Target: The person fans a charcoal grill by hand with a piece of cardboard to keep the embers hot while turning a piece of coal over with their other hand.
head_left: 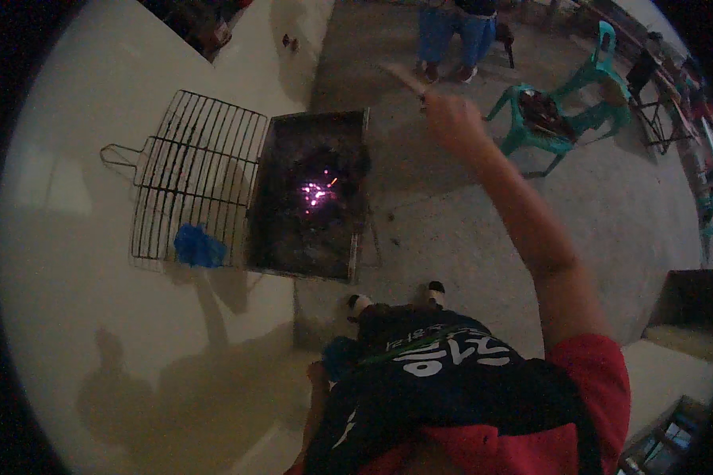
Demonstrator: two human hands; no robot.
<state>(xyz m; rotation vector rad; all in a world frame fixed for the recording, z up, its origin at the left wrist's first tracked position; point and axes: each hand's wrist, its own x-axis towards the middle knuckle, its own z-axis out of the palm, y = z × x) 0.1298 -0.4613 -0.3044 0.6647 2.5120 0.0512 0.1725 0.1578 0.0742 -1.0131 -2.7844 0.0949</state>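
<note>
My right hand (450, 119) is raised and stretched forward, shut on a thin pale stick or fan (402, 77) that shows blurred above the fist. It hovers to the right of a rectangular metal charcoal grill (309, 194) with dark coals and a small glowing ember patch (317, 191) at its middle. My left hand (339, 356) hangs low by my hip, wearing a blue glove; what it holds, if anything, is hidden.
A wire grilling basket with a handle (194, 174) lies on the pale ledge left of the grill, a blue glove or cloth (199, 246) on its near corner. Teal plastic chairs (547, 119) stand on the concrete at the right. A person's legs in blue trousers (451, 39) stand beyond.
</note>
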